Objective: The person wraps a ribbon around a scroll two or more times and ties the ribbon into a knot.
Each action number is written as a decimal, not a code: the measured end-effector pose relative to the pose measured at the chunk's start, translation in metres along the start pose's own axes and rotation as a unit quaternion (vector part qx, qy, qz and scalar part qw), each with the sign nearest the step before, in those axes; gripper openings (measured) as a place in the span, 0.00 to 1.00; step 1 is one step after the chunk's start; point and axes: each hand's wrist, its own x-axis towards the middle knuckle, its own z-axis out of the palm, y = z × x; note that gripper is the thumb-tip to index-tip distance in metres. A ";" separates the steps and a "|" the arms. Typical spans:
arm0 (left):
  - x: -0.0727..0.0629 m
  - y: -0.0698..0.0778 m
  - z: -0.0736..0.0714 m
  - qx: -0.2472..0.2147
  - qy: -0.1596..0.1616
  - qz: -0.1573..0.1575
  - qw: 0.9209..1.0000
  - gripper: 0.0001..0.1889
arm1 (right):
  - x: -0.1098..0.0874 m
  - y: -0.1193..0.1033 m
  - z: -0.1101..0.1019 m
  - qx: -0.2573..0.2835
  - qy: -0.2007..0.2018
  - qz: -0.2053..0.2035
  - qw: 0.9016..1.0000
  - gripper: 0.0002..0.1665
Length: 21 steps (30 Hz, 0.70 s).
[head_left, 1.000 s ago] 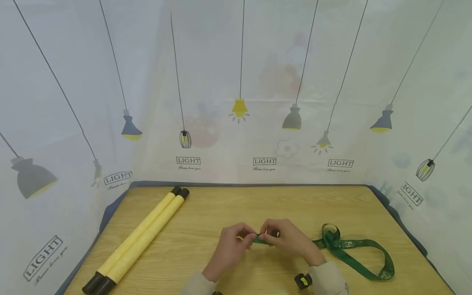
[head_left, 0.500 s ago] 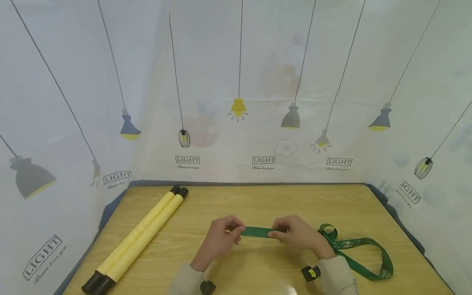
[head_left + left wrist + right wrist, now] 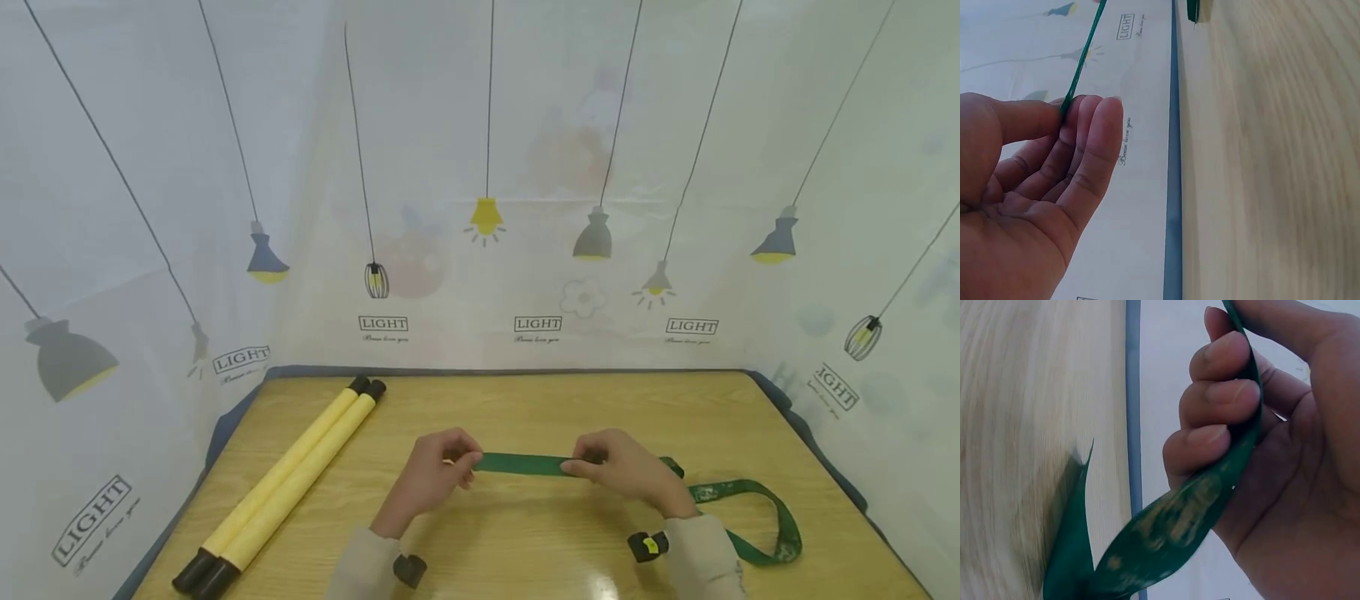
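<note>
A green ribbon (image 3: 521,464) is strung between two hands over the middle of the table (image 3: 487,417), its short span flat and nearly level. The left hand (image 3: 429,477), left of the table's middle, pinches the ribbon between thumb and forefinger; in the left wrist view its other fingers are loosely bent, and the ribbon shows edge-on as a thin line. The right hand (image 3: 626,468), right of the table's middle, also pinches the ribbon with thumb and finger, and the right wrist view shows the ribbon running on behind its curled fingers, along the palm, then twisting away with worn, pale marks on its face. The remaining length rests on the table's right side, part of it hidden behind the right hand and wrist, the rest bending round in a wide loop. On the table's left side lie two yellow tubes (image 3: 300,482) with black ends, side by side and slanting from the far edge toward the near left corner. Pale sleeves (image 3: 363,567) cover the forearms at the table's near edge, a small black device (image 3: 410,570) beside each wrist. Around the table's far side and flanks stands a white sheet (image 3: 427,150) printed with hanging lamps and the word LIGHT; blue edging (image 3: 1174,187) runs along the table's border.
</note>
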 end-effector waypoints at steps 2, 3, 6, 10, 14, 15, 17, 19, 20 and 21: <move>0.000 -0.002 -0.004 0.006 0.001 0.001 1.000 0.03 | -0.002 0.002 -0.002 -0.001 0.003 0.007 1.000 0.20; 0.000 -0.002 -0.006 0.008 0.002 0.001 1.000 0.03 | -0.003 0.003 -0.004 -0.003 0.005 0.010 1.000 0.20; 0.000 -0.004 -0.013 0.011 0.004 -0.004 1.000 0.03 | -0.005 0.008 -0.009 -0.014 0.016 0.015 1.000 0.20; -0.001 -0.005 -0.024 0.010 0.008 -0.018 1.000 0.04 | -0.008 0.017 -0.015 -0.014 0.028 0.019 0.999 0.20; -0.003 -0.007 -0.037 0.016 0.016 -0.030 0.999 0.04 | -0.012 0.025 -0.021 -0.001 0.030 0.024 0.999 0.21; -0.004 -0.007 -0.040 0.017 0.017 -0.034 0.999 0.04 | -0.013 0.027 -0.022 0.000 0.030 0.024 0.999 0.21; -0.005 -0.009 -0.045 0.019 0.019 -0.041 0.999 0.04 | -0.014 0.030 -0.024 0.001 0.034 0.030 0.999 0.22; -0.006 -0.010 -0.050 0.020 0.018 -0.048 0.998 0.04 | -0.015 0.033 -0.026 -0.004 0.039 0.033 0.999 0.22; -0.006 -0.011 -0.052 0.021 0.017 -0.049 0.998 0.04 | -0.016 0.034 -0.027 -0.009 0.041 0.032 0.999 0.22; -0.006 -0.012 -0.054 0.023 0.016 -0.051 0.998 0.04 | -0.017 0.035 -0.028 -0.013 0.044 0.033 0.998 0.22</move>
